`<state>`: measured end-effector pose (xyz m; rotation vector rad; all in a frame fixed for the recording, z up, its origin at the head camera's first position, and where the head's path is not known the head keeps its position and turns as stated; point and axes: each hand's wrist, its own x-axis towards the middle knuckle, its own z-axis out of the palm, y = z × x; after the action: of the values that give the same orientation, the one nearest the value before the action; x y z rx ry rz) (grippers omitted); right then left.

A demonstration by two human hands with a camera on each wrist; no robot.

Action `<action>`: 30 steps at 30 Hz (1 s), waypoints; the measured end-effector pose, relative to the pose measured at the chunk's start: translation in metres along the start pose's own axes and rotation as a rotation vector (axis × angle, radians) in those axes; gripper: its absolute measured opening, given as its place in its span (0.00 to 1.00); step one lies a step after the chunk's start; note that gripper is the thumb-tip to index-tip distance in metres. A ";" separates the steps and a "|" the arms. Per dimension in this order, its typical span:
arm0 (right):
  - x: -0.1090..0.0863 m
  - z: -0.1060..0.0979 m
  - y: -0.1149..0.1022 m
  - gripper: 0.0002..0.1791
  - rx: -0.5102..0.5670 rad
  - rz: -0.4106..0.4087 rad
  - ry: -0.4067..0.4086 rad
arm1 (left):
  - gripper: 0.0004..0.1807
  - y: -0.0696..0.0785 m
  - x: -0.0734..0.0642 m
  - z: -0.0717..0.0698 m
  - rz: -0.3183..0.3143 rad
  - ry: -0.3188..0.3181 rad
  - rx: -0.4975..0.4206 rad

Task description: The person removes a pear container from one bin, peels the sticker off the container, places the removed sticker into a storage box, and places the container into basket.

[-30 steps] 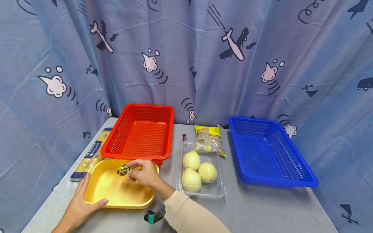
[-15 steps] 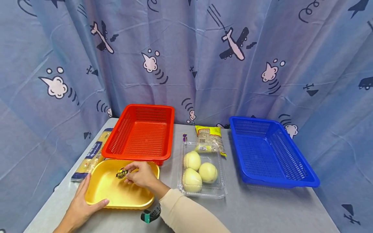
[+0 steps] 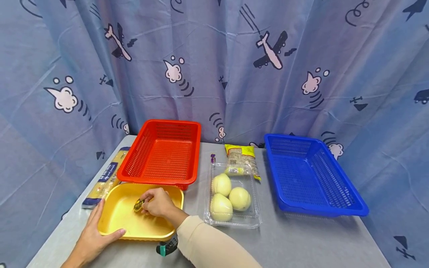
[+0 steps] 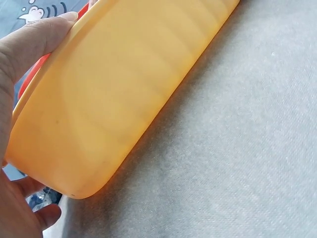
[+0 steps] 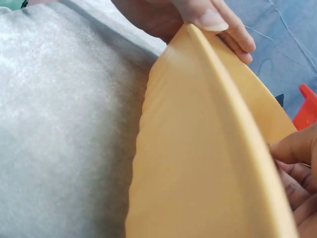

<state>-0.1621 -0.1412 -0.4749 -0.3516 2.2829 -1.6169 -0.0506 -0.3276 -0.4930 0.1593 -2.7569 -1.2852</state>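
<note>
A yellow plastic basin (image 3: 115, 217) stands at the front left of the table. My left hand (image 3: 89, 236) grips its near left corner, the thumb hooked over the rim and the fingers along the outer wall, as the left wrist view also shows with the basin wall (image 4: 109, 84). Inside the basin, the thumb and fingertips of my right hand (image 3: 158, 203) pinch a round black-and-gold sticker (image 3: 137, 205) by its right side. The sticker is tilted and partly covered by those fingers. In the right wrist view the near wall hides much of the right hand (image 5: 299, 168).
A red basket (image 3: 167, 156) sits right behind the basin, beside a long yellow packet (image 3: 106, 176). To the right are a clear clamshell (image 3: 244, 219) with pale round fruits, a small purple-wrapped candy (image 3: 212, 158), a yellow-edged bag (image 3: 241, 158) and a blue basket (image 3: 311, 178).
The right hand has moved slightly left and lower into the basin with the sticker, which now tilts more and shows less of its face. The left hand keeps its grip.
</note>
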 end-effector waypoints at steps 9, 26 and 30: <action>0.002 0.002 0.004 0.09 -0.140 0.017 0.015 | 0.67 0.001 0.001 -0.001 0.007 0.000 0.004; 0.000 -0.004 0.003 0.11 -0.458 0.042 0.063 | 0.67 -0.001 0.001 -0.001 0.014 -0.003 -0.005; 0.001 -0.006 0.004 0.10 -0.499 0.047 0.095 | 0.67 -0.001 0.001 0.000 0.027 0.005 -0.009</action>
<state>-0.1654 -0.1352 -0.4772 -0.3358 2.7289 -1.0426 -0.0518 -0.3288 -0.4935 0.1233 -2.7390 -1.2887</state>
